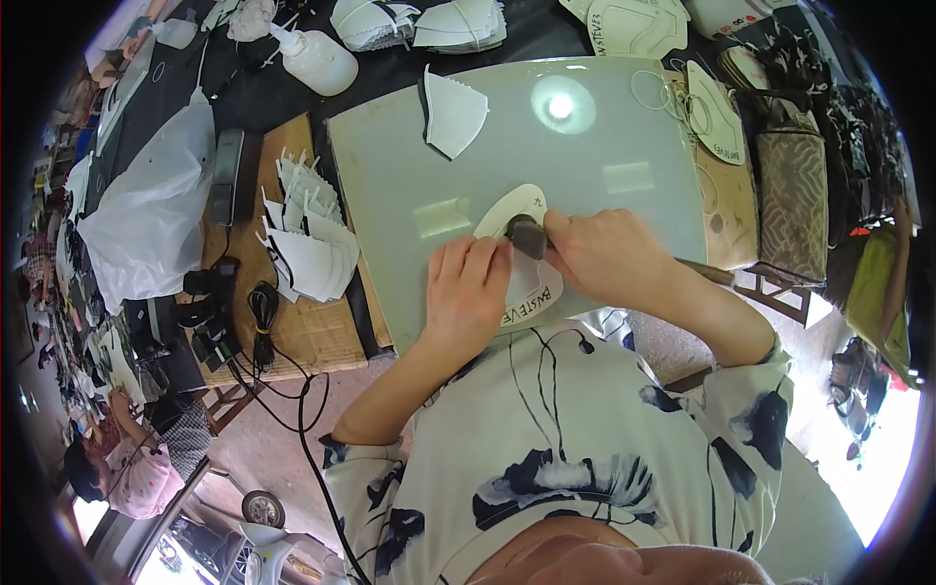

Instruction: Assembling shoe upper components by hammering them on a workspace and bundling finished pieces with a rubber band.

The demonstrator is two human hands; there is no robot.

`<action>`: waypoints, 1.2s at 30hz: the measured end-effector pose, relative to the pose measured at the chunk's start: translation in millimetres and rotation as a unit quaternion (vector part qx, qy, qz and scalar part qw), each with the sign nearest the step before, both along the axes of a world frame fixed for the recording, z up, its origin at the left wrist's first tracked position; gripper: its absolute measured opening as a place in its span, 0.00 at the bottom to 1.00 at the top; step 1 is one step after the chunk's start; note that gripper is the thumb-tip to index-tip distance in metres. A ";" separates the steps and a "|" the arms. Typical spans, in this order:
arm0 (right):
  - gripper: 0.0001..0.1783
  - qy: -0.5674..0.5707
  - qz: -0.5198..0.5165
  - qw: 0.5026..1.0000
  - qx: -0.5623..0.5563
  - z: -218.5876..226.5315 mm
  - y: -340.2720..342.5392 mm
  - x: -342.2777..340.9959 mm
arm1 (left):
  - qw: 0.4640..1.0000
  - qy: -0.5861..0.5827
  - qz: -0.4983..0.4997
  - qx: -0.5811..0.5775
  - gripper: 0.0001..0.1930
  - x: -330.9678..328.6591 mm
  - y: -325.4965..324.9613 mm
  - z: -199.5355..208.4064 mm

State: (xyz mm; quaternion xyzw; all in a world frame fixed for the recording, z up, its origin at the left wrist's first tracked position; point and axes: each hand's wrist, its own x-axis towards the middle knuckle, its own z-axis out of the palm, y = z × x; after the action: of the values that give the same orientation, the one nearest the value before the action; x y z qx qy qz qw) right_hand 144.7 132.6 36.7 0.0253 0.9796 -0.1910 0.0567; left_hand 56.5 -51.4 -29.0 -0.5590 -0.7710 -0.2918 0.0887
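A cream, curved pattern piece (517, 200) with handwritten marks lies at the near edge of the pale, smooth work board (390, 156). My left hand (468, 294) is bent over the left side of this piece, with its fingers close together and pressing on it. Closed around a hammer (528, 237) is my right hand (603, 255). The hammer's dark head is over the middle of the piece, and its handle runs out to the right under my wrist. What lies directly beneath the head is hidden. Farther off on the board rests a white cut piece (454, 113) with a dark edge.
Stacked white pieces (310, 234) sit left of the board, near a black cable coil (263, 310) and a plastic bag (156, 214). A white bottle (320, 61) and tied bundles (460, 24) are at the back. To the right stand another template (715, 112) and a patterned roll (792, 205).
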 end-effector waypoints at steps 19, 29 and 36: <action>0.17 -0.031 -0.042 0.999 0.006 -6.9 0.7 1.1 | 0.999 0.020 0.045 -0.015 0.15 11.5 -4.8 -0.5; 0.17 0.041 -0.010 0.999 -0.004 2.9 -10.8 0.6 | 0.998 0.060 0.023 -0.010 0.15 10.4 -2.7 -3.1; 0.17 0.038 -0.038 0.998 -0.027 -4.4 -9.7 -0.6 | 0.998 0.057 0.019 -0.018 0.15 12.6 -3.4 0.4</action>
State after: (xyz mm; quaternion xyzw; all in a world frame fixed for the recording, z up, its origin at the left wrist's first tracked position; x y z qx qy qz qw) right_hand 144.1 122.9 32.3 0.0533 0.9740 -0.2200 0.0127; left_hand 69.1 -54.7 -28.6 -0.5614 -0.7802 -0.2440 0.1283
